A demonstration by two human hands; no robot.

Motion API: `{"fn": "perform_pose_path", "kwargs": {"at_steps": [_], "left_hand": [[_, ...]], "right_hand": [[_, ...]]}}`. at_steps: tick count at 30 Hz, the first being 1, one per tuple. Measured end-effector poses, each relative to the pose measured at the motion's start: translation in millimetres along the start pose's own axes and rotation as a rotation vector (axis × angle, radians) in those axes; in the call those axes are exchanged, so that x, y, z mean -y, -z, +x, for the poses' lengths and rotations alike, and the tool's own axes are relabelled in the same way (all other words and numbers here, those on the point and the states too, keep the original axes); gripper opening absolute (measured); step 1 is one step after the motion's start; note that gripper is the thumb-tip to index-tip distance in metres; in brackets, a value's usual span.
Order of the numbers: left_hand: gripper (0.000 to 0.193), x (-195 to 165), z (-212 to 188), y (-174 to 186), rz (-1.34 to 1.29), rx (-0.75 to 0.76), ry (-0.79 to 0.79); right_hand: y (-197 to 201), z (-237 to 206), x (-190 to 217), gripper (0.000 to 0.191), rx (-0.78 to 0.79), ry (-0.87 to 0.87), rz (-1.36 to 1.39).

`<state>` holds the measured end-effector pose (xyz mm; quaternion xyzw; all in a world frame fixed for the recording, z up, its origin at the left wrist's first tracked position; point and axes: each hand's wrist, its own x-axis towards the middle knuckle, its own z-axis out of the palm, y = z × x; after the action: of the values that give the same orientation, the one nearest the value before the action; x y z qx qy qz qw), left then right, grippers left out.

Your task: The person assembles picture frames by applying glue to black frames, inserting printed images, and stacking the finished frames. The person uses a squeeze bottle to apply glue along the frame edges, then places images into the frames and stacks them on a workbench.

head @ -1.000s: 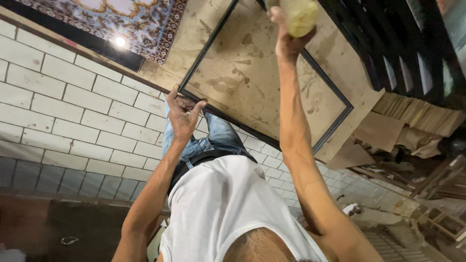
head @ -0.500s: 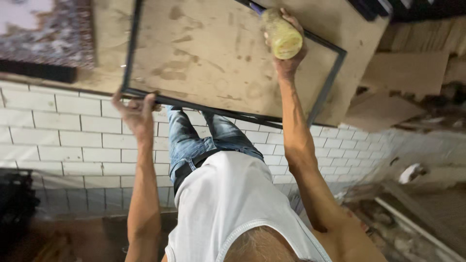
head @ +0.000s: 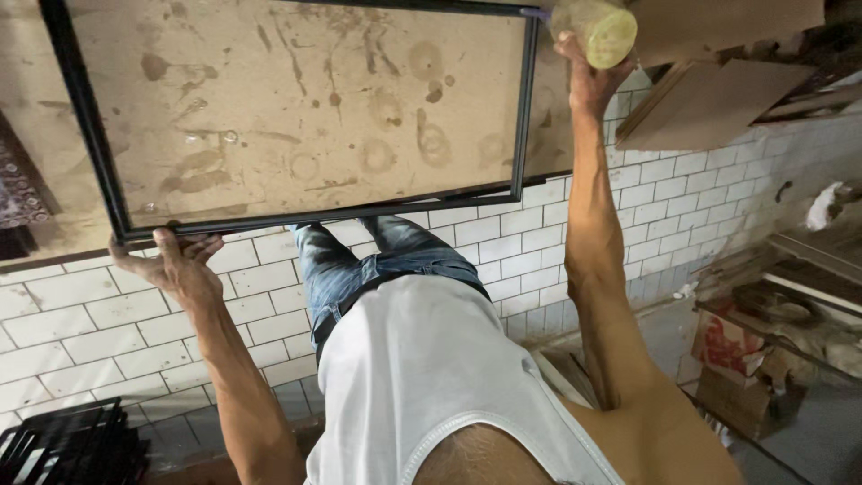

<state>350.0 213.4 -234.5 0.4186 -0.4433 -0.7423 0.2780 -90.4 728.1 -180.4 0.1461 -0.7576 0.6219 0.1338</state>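
Note:
A black-framed glass pane (head: 99, 180) lies over a stained brown board (head: 305, 108) in front of me. My left hand (head: 175, 265) grips the frame's near edge close to its left corner, fingers curled over the rail. My right arm reaches far out. My right hand (head: 584, 81) holds a pale yellow-green sponge-like roll (head: 597, 27) at the frame's far right corner. Below are my white sleeveless shirt (head: 431, 377) and blue jeans (head: 377, 260).
White tiled surface (head: 81, 323) runs under the board. A black slatted crate (head: 72, 445) sits bottom left. Cardboard sheets (head: 709, 99) lie top right, with cartons (head: 736, 359) and clutter on the right. A patterned rug (head: 18, 184) shows at the left edge.
My left hand has slid along the frame's near edge toward its left corner. The right hand stays at the far right corner with the roll. The view has swung left.

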Motion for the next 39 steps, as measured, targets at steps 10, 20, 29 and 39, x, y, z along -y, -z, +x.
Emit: {"fn": "perform_pose_path", "kwargs": {"at_steps": [10,20,29,39], "left_hand": [[0.079,27.3,7.7,15.1,-0.062,-0.072,-0.075],[0.082,34.8,6.5,24.0,0.111,-0.086,-0.148],[0.077,33.1,8.5,33.1,0.093,-0.086,-0.168],[0.081,49.0,13.9,20.7,-0.083,-0.179,-0.123]], "right_hand": [[-11.4,2.1,33.3,0.045,0.459,0.426,-0.681],[25.0,-126.5,127.5,0.052,0.607,0.332,-0.596],[34.6,-193.2,205.4,0.042,0.613,0.136,-0.676],[20.1,-142.6,191.2,0.044,0.773,-0.079,-0.571]]}}
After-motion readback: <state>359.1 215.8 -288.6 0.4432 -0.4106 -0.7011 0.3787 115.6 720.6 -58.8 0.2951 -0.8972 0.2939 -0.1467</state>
